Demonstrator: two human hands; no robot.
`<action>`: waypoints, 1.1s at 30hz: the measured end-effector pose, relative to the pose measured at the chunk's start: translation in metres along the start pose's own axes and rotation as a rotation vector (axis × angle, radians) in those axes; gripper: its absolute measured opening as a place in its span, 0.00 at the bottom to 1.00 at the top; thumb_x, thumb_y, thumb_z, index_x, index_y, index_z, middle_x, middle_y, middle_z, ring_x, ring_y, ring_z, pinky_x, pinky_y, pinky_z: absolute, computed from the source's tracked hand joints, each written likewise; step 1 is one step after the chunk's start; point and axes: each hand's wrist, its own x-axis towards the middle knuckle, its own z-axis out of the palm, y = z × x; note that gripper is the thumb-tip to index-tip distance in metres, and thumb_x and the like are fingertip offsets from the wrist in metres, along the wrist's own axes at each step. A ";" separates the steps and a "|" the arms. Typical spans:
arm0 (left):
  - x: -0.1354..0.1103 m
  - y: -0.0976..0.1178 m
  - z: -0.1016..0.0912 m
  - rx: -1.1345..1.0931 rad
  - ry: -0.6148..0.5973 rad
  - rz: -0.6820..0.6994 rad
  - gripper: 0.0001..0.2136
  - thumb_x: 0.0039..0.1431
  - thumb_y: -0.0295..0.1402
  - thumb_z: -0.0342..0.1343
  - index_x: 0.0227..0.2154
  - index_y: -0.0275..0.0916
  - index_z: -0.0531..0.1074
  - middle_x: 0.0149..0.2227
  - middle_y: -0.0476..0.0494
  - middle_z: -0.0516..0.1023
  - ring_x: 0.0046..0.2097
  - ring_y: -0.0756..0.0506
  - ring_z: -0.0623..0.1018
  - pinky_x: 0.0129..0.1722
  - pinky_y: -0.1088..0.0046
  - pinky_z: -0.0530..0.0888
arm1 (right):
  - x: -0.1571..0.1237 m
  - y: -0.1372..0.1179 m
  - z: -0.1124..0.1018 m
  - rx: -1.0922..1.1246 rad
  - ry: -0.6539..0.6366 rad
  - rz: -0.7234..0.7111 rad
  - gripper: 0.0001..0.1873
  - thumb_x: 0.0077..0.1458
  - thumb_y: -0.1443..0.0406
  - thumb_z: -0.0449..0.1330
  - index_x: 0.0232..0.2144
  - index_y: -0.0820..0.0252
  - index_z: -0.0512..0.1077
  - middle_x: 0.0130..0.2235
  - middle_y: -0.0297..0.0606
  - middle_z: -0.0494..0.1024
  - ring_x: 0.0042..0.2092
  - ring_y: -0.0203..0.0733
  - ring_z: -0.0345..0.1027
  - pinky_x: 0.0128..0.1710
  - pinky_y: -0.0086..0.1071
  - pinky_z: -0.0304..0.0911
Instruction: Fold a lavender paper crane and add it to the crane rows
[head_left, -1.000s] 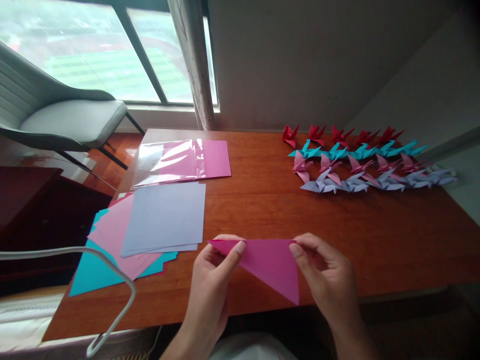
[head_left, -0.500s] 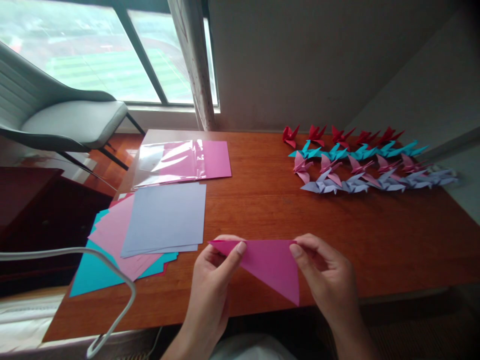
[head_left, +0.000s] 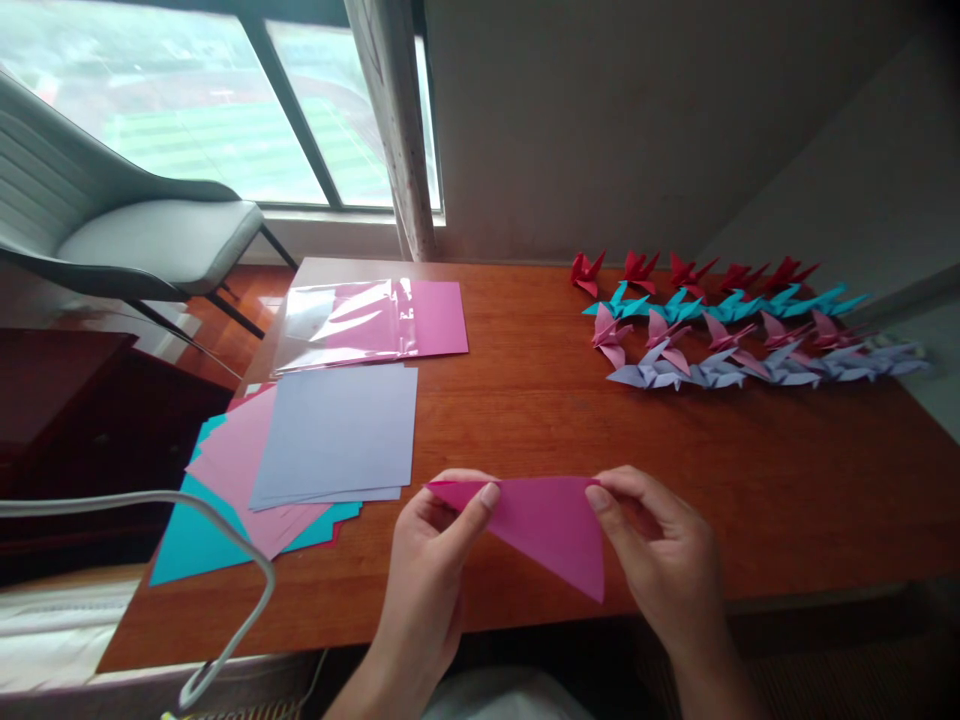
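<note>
A magenta sheet of origami paper (head_left: 559, 530), folded into a triangle, is stretched between my hands above the table's front edge. My left hand (head_left: 442, 550) pinches its left corner between thumb and fingers. The upper right corner sits in the pinch of my right hand (head_left: 660, 550). One point of the triangle hangs down near my right thumb. The folded edge or edges along the top run almost level from hand to hand.
Fanned sheets of lavender paper (head_left: 337, 430), pink paper (head_left: 236, 455) and blue paper (head_left: 199, 535) lie left, below a clear plastic sleeve (head_left: 345, 320) with magenta paper. Rows of folded cranes (head_left: 720, 310) stand back right. A white cable (head_left: 255, 555) loops at front left on the wooden table (head_left: 517, 400).
The view has shifted slightly, so everything sits a little further right. Both hands keep their pinch on the magenta paper, whose top edge now bows slightly.
</note>
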 end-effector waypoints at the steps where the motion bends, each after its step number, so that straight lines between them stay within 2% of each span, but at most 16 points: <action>1: 0.000 0.000 0.000 0.002 0.003 0.000 0.12 0.47 0.36 0.71 0.31 0.35 0.79 0.32 0.45 0.78 0.35 0.50 0.73 0.35 0.77 0.69 | 0.000 0.000 0.000 -0.001 -0.005 0.000 0.07 0.59 0.60 0.63 0.31 0.56 0.77 0.33 0.36 0.80 0.35 0.41 0.75 0.34 0.30 0.70; 33: 0.001 -0.003 -0.002 0.004 -0.046 0.004 0.09 0.51 0.35 0.70 0.32 0.36 0.79 0.32 0.47 0.79 0.36 0.51 0.74 0.38 0.78 0.70 | 0.000 0.005 0.000 0.024 -0.003 0.014 0.04 0.58 0.62 0.64 0.32 0.55 0.77 0.33 0.33 0.80 0.35 0.38 0.75 0.36 0.27 0.70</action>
